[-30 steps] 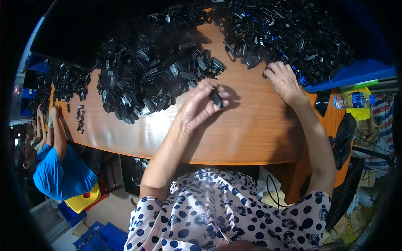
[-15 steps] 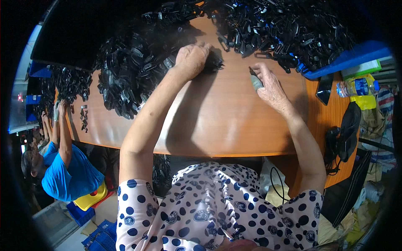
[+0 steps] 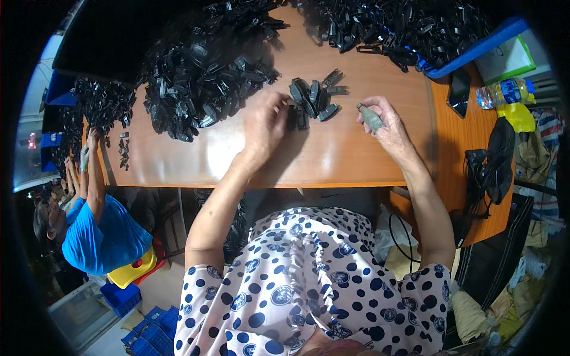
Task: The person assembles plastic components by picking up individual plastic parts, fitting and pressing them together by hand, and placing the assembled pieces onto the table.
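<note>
Small black plastic buckles (image 3: pixel 313 96) lie in a loose cluster on the brown tabletop. At the cluster's left edge is my left hand (image 3: pixel 265 123), its fingers bent and drawn together; a dark piece shows beside the fingertips, but what they grip is hidden. To the right, apart from the cluster, my right hand (image 3: pixel 386 124) hovers over the table with curled fingers. A grey-green sleeve (image 3: pixel 371 118) covers its thumb. Something small and dark shows at the thumb's tip, too small to name. A large heap of similar buckles (image 3: pixel 202 77) rises beyond my left hand.
Another buckle heap (image 3: pixel 404 29) fills the far right beside a blue tray edge (image 3: pixel 481 50). A plastic bottle (image 3: pixel 504 94) and a black bag (image 3: pixel 500 160) lie to the right. At the left, a person in a blue shirt (image 3: pixel 104 237) works at another pile.
My left hand has come nearer to me, and a small cluster of buckles now lies spread out beside it. My right hand stays near its place, fingers more curled. The view has shifted slightly.
</note>
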Tool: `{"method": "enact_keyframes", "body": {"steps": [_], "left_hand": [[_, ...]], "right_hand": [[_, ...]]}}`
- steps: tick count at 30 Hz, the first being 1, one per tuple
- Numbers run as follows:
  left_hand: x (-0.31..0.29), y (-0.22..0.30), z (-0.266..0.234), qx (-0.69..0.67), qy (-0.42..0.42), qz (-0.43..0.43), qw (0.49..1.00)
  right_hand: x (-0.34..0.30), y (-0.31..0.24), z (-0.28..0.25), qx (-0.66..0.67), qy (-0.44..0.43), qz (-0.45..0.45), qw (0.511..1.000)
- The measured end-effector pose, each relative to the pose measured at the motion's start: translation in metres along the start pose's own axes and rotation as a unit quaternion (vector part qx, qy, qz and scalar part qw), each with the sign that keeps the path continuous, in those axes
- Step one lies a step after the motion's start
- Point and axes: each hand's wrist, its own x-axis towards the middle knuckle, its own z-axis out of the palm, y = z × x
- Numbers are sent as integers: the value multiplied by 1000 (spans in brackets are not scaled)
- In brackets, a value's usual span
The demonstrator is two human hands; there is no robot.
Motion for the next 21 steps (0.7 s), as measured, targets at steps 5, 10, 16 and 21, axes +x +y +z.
{"method": "enact_keyframes", "body": {"steps": [5,10,16,21], "left_hand": [[-8,44,22,102,-81,79,988],[5,47,49,252,-155,110,949],[-5,64,42,148,-191,116,963],[-11,61,48,-280,-180,-92,938]], "right_hand": [[-23,-3,9,35,11,-18,999],[-38,-4,18,74,23,-7,997],[-47,1,17,81,19,7,997],[-53,-10,29,260,2,31,965]]}}
